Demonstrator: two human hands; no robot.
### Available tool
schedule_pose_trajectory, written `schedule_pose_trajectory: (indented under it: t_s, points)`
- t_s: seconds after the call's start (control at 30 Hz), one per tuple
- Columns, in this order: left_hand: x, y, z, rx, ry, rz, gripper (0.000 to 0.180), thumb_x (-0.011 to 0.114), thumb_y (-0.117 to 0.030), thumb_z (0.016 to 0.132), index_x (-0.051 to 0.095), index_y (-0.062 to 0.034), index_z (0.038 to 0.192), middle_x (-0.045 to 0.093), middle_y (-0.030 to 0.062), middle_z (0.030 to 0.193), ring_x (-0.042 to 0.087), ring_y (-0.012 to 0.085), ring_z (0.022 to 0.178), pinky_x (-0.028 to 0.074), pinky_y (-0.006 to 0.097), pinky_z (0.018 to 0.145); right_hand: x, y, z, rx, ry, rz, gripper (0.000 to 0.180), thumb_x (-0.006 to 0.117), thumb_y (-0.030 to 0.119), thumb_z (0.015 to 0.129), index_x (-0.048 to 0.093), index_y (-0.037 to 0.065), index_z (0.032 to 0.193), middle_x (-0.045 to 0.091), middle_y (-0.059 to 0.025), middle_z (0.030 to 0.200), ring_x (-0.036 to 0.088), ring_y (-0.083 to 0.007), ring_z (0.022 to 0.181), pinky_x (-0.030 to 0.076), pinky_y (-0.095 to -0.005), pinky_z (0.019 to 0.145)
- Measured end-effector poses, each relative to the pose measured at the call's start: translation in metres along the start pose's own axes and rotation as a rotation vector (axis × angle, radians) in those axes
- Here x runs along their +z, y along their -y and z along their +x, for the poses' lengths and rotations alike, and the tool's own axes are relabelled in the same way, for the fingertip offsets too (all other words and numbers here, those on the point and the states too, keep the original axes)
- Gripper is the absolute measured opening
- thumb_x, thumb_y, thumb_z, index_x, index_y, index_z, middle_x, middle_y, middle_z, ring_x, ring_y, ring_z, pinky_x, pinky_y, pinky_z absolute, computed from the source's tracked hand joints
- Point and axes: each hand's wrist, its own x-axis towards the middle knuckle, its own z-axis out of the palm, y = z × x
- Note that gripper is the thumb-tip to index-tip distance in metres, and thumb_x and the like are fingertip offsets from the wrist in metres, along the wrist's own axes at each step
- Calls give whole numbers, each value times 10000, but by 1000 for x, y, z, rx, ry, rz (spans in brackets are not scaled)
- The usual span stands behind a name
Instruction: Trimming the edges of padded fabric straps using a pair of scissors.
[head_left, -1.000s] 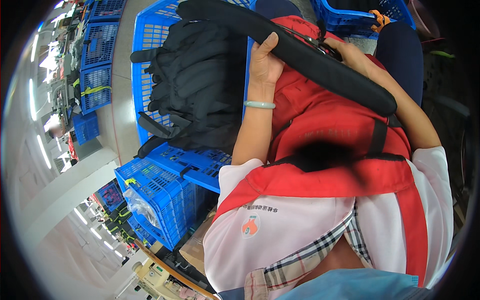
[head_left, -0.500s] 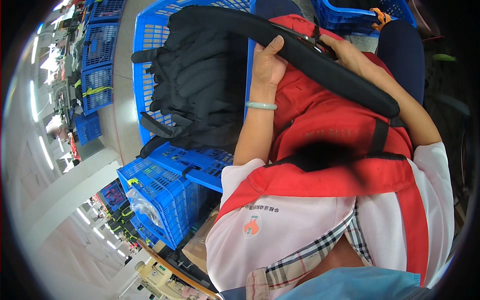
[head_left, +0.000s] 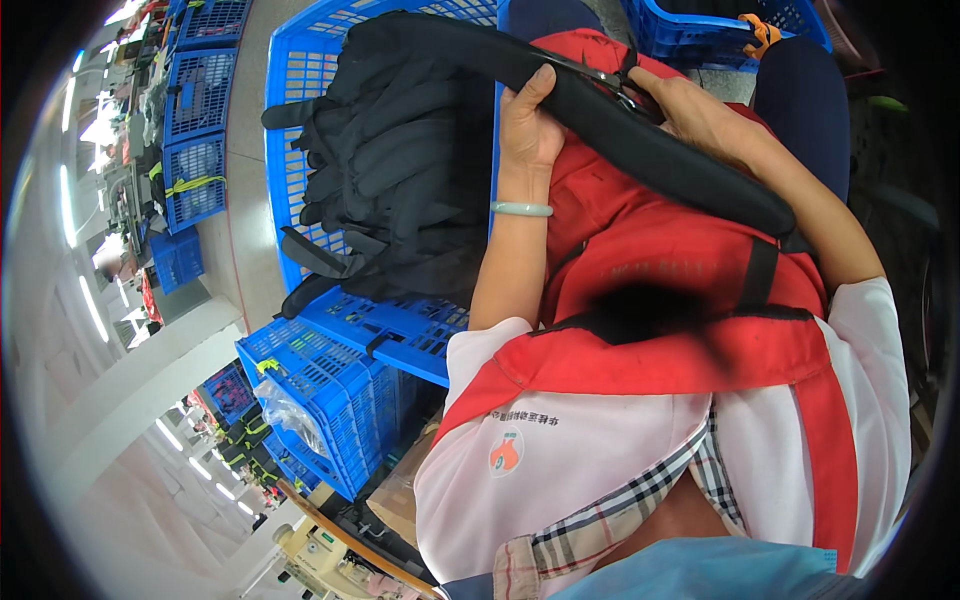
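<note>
A long black padded strap (head_left: 660, 150) lies slanting across my lap, its far end running left over the crate and its rounded near end beside my right forearm. My left hand (head_left: 532, 120) grips it near the middle, thumb on top and the other fingers hidden beneath. At the strap's far edge my right hand (head_left: 695, 110) is closed around silver metal scissors (head_left: 612, 82), partly covered by the fingers and strap. The blades point left along the edge. To my left, a heap of similar black padded straps (head_left: 390, 170) fills a blue plastic crate (head_left: 283, 190).
A red apron (head_left: 640, 220) covers my lap. Another blue crate (head_left: 690, 35) with an orange tie stands at the far right. Below the strap crate sits a further blue crate (head_left: 330, 400) with clear plastic on it. Stacked crates (head_left: 195, 95) line the floor further left.
The scissors and my right hand have shifted slightly left along the strap's edge. The strap's near end has moved a little left; my left hand keeps its grip.
</note>
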Motion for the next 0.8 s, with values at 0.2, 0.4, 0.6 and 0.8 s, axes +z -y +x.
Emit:
schedule_pose_trajectory:
  t_s: [0.2,0.4,0.6,0.8]
  points:
    - [-3,0,1,-22,-18,-40,199,721,-47,821,646,-35,1005,680,76,971,656,222,922,530,385,901,2,4,5,99,104,254,364,647,235,885,515,-16,1114,604,-233,891,596,-364,823,457,-385,734]
    - [4,-2,-2,-59,-15,-84,239,733,-29,808,618,-73,1013,661,47,947,649,207,891,551,378,851,-15,5,-9,14,97,197,479,671,235,876,444,29,1244,615,-209,1024,612,-348,954,456,-393,802]
    - [5,1,-2,-43,9,-37,243,736,-25,804,619,-74,1011,662,44,951,644,210,912,536,384,878,-11,1,-9,66,87,122,452,669,181,862,450,48,1234,614,-228,1026,602,-412,957,460,-425,765]
    - [1,0,-4,-30,-15,-50,249,743,-34,801,621,-79,1014,662,42,955,643,208,918,532,371,884,-4,13,4,130,93,105,313,671,125,852,531,2,1104,621,-211,930,586,-389,878,455,-407,736]
